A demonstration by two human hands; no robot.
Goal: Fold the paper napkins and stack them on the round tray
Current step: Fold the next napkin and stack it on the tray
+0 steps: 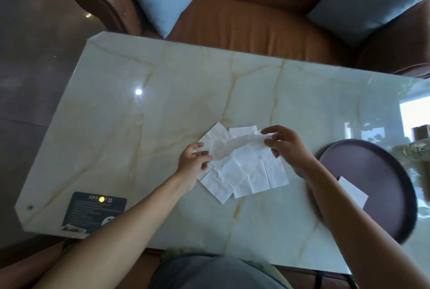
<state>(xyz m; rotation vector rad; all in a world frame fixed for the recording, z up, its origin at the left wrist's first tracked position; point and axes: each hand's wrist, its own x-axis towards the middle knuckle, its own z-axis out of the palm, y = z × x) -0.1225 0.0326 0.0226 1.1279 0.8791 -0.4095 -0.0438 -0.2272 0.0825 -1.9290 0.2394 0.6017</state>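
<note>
A dark printed card [95, 212] lies at the near left corner of the marble desk [162, 93]. The left hand [193, 163] pinches one edge of a white paper napkin [235, 144] and the right hand [287, 146] pinches the opposite edge, lifting it over the loose napkins [244, 176] spread at mid-desk. Right of them sits the round tray [381, 172], holding one folded napkin [353, 192].
</note>
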